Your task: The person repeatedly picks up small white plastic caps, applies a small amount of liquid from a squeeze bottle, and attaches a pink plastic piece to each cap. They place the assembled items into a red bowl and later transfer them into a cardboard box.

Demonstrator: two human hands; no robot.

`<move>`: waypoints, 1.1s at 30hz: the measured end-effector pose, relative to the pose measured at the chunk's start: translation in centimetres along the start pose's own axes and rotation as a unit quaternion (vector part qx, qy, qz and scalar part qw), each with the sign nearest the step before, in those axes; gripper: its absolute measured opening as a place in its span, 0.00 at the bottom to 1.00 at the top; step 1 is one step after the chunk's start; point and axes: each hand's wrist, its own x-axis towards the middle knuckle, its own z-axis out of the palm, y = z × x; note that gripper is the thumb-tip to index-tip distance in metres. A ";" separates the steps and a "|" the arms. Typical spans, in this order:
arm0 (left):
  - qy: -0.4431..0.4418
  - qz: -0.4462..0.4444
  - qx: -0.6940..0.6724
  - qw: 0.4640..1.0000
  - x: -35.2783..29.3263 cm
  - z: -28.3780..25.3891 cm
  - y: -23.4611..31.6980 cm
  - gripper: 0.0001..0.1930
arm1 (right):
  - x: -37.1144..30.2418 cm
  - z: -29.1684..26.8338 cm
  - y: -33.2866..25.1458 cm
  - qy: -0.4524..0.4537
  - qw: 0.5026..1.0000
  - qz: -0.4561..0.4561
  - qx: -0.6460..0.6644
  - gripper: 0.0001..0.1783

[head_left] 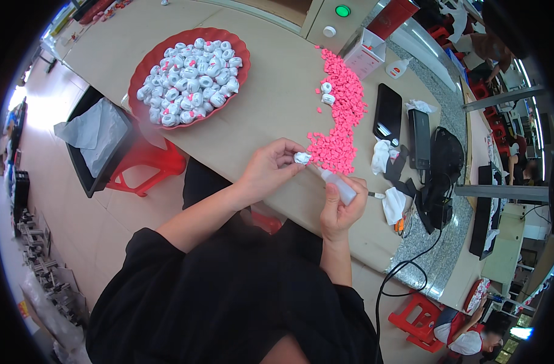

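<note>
Beside the pink pile (pixel 341 118), the left hand (pixel 268 170) pinches a light, fiddly white piece (pixel 302 158), while the right hand (pixel 339 209) is closed round a squeezable glue bottle (pixel 339 185).

Left hand (pixel 270 167) pinches white piece (pixel 302 158) — right hand (pixel 341 206) holds bottle (pixel 339 185).

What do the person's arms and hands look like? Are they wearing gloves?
No gloves. Both hands, the left hand and the right hand, are bare, and so are the forearms. The black sleeves stop near the elbows. I can't see rings or a watch.
</note>
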 end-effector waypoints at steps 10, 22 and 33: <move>0.004 0.005 0.006 1.000 0.1 0.0 -0.2 0.13 | -0.1 0.0 -0.1 0.000 1.000 0.012 0.019 0.12; -0.004 0.022 0.006 1.000 0.1 0.0 -0.3 0.13 | 0.1 0.2 -0.6 -0.009 0.999 0.010 0.030 0.13; -0.008 0.014 0.009 1.000 0.1 -0.2 -0.5 0.13 | -0.2 0.1 -0.1 0.003 0.999 0.028 0.044 0.12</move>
